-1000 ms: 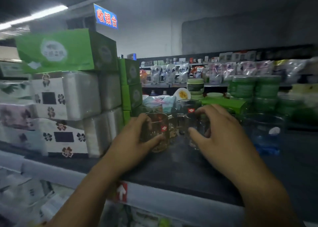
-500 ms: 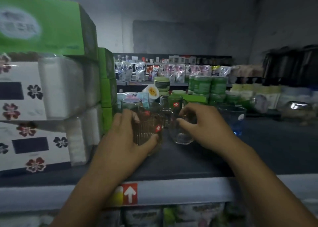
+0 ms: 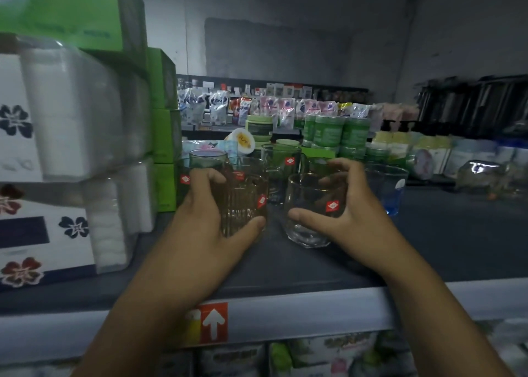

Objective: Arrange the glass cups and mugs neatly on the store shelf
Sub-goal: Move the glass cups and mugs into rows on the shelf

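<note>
Left hand [image 3: 205, 228] gripping ribbed glass [image 3: 243, 205], right hand [image 3: 354, 219] gripping clear cup [image 3: 311, 213], side by side on shelf [image 3: 428, 248]

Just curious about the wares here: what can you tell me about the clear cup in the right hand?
The cup is clear glass, rounded, with a thick faceted base and a red diamond sticker on its front. It stands upright and empty on the dark shelf. The right hand grips it, thumb in front, fingers behind. A ribbed mug stands just left, apart.
</note>
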The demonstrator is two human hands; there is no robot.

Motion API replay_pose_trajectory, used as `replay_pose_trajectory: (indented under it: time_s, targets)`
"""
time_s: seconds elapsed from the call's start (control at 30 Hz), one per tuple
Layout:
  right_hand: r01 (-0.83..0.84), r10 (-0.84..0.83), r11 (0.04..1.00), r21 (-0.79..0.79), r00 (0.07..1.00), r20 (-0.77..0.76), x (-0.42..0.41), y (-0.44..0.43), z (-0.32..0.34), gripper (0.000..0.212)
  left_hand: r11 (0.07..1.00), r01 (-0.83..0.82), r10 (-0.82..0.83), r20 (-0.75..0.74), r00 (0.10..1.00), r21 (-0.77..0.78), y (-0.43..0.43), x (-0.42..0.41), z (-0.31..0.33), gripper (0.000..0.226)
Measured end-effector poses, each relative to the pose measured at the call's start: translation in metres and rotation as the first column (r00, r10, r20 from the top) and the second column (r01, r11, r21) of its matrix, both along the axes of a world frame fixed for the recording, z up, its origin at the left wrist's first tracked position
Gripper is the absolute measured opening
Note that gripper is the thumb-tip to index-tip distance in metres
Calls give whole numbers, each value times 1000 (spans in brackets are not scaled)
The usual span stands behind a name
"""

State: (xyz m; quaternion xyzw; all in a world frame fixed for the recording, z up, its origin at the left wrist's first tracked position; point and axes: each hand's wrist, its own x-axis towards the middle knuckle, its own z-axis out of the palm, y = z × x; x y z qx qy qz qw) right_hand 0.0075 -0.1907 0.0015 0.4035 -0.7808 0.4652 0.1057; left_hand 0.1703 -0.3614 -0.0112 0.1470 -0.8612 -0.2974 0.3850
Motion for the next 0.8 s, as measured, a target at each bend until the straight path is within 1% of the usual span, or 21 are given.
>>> replay_pose_trajectory:
  time_s: [0.07, 0.1, 0.17, 0.23, 0.27, 0.3, 0.37, 0.4, 0.43, 0.5, 0.53, 0.63, 0.73, 0.8]
  targets:
    - [-14, 13, 1000, 22, 999, 50, -3, 0, -1, 110, 997, 35, -34, -16, 999, 69, -3, 1, 0, 69]
    - [-23, 22, 1000, 20, 997, 74, -3, 0, -2, 109, 993, 56, -54, -25, 998, 101, -3, 1, 0, 72]
    - [-65, 67, 998, -18, 987, 145, -5, 1, -4, 97, 980, 96, -92, -29, 995, 172, -3, 3, 1, 75]
    - [-135, 153, 987, -85, 953, 261, -5, 3, -4, 80, 964, 110, -106, -29, 994, 240, -4, 3, 2, 82]
    - [-164, 191, 980, -112, 931, 309, -5, 4, -3, 78, 965, 103, -102, -16, 995, 243, -4, 3, 2, 87]
    - [-183, 216, 975, -126, 915, 342, -5, 5, -4, 81, 969, 91, -95, 6, 995, 229, -4, 2, 3, 93]
    - [-201, 235, 971, -127, 898, 373, -5, 5, -4, 94, 983, 38, -53, 76, 996, 179, -4, 2, 4, 103]
    - [-199, 234, 971, -130, 897, 376, -5, 4, -4, 96, 990, 1, -17, 113, 993, 144, -5, 1, 4, 99]
    - [-192, 227, 973, -130, 899, 374, -6, 4, -5, 95, 993, -33, 19, 133, 991, 109, -5, 1, 3, 90]
    - [-171, 207, 977, -128, 909, 362, -8, 2, -6, 89, 994, -73, 61, 142, 988, 84, -5, 0, 2, 74]
    - [-160, 197, 979, -129, 913, 357, -9, 3, -6, 88, 993, -81, 69, 139, 988, 83, -6, -1, 1, 72]
    - [-139, 174, 983, -121, 919, 353, -8, 3, -5, 85, 992, -75, 61, 126, 990, 102, -8, 0, 2, 74]
    - [-119, 145, 988, -95, 929, 341, -5, 3, 0, 74, 991, -54, 39, 114, 993, 126, -4, 3, 8, 71]
    - [-95, 128, 989, -114, 935, 330, -4, 5, 5, 72, 994, -76, 70, 80, 994, 80, 5, 4, 13, 65]
